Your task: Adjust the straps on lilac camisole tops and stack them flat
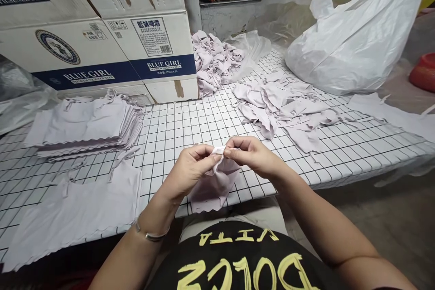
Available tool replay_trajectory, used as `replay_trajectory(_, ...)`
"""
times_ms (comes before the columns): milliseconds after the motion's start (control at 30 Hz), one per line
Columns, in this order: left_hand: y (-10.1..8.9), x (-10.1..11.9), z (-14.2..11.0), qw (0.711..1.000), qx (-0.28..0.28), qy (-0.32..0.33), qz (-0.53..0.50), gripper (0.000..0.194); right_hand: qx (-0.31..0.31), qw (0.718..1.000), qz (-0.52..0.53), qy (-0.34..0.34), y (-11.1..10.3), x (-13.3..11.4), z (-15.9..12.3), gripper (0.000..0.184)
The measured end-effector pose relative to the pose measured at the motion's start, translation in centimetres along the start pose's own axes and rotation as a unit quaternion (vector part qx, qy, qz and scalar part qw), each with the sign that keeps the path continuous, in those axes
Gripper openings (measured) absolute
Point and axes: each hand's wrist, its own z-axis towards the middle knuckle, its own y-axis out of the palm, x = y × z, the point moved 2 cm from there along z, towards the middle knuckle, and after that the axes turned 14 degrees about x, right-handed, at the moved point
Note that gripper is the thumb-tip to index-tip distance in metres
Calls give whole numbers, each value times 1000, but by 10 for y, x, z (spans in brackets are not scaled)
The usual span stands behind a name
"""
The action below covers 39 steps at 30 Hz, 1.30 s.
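Between my two hands a pale lilac garment [217,186] hangs down over the table's front edge, its lower hem wavy. My left hand [193,167] pinches the gathered upper edge of the cloth between thumb and forefinger. Close beside it, my right hand [253,155] pinches the same edge, with a small white bit of fabric showing between the fingertips. To the left lies a flat camisole-like garment [78,210] with thin straps. Behind that one, a neat stack of matching garments [84,122] rests on the table.
A gridded white cloth covers the table [176,140]. Beer cartons [166,72] stand at the back left. Crumpled garments [282,104] lie right of centre, with another heap [217,61] behind. At the back right are a large white plastic bag [350,41] and a spread garment [390,113].
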Motion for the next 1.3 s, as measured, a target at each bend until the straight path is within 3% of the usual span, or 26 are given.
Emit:
replay_trajectory(167, -4, -6, 4, 998, 10, -47, -52, 22, -4, 1000, 17, -4, 1, 0, -1, 32)
replay_trajectory(667, 8, -4, 2, 992, 103, -29, -66, 31, -24, 998, 66, -7, 9, 0, -9, 25)
replay_trajectory(1300, 9, -4, -2, 995, 74, -28, -67, 32, -66, 990, 116, 42, 11, 5, -6, 31)
